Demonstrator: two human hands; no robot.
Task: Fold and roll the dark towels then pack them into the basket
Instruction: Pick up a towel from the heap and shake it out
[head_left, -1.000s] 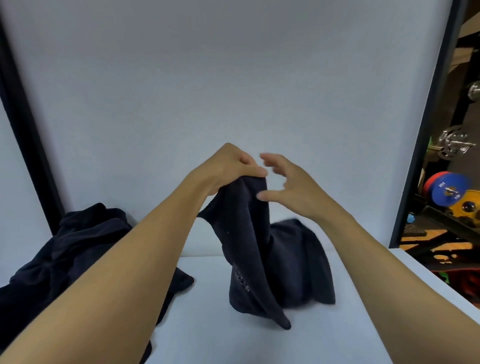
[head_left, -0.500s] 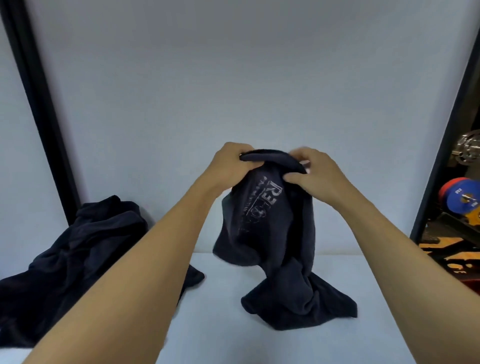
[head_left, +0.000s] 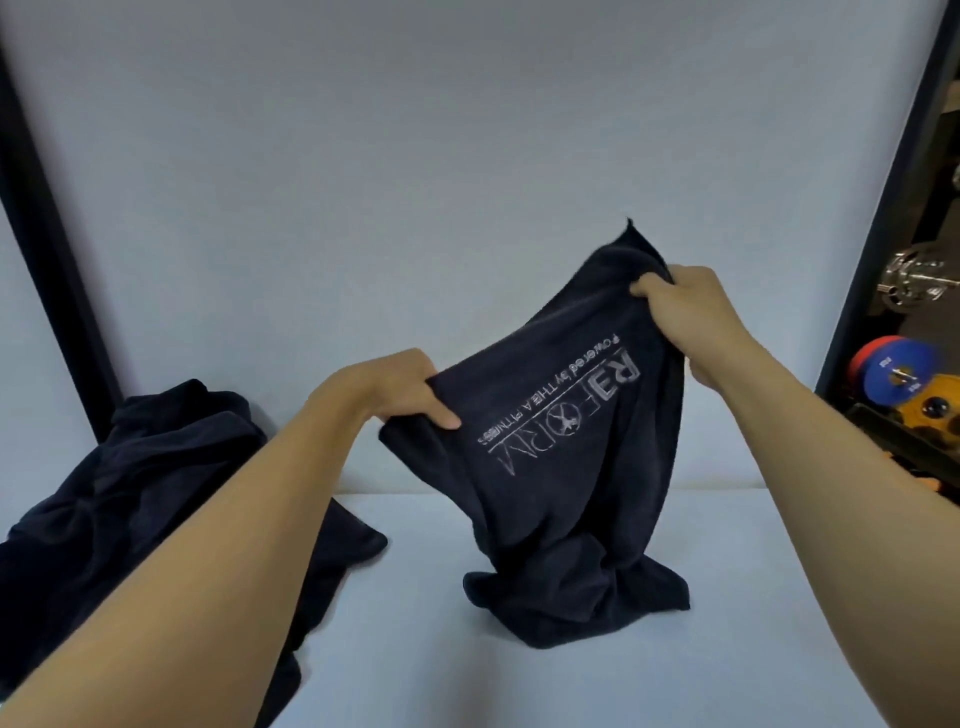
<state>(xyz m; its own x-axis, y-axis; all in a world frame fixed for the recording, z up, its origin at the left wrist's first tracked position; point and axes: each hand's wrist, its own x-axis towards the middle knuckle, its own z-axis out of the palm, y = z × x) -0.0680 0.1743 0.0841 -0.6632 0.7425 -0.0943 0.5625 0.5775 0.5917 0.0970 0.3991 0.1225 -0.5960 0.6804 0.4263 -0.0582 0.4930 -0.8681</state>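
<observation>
A dark towel (head_left: 561, 467) with pale printed lettering hangs in the air over the white table (head_left: 597, 680), its lower end bunched on the tabletop. My left hand (head_left: 395, 389) grips its lower left edge. My right hand (head_left: 685, 306) grips the upper right corner, held higher, so the top edge slants up to the right. A heap of more dark towels (head_left: 135, 478) lies at the table's left, partly hidden by my left forearm. No basket is in view.
A pale wall stands close behind the table, with black posts at the far left (head_left: 47, 249) and right (head_left: 893, 192). Beyond the right post are coloured weight plates (head_left: 893, 376) and gym gear.
My hands have moved apart along the towel's top edge, the right one up and right, the left one down and left. The towel is now spread out with its lettering showing.
</observation>
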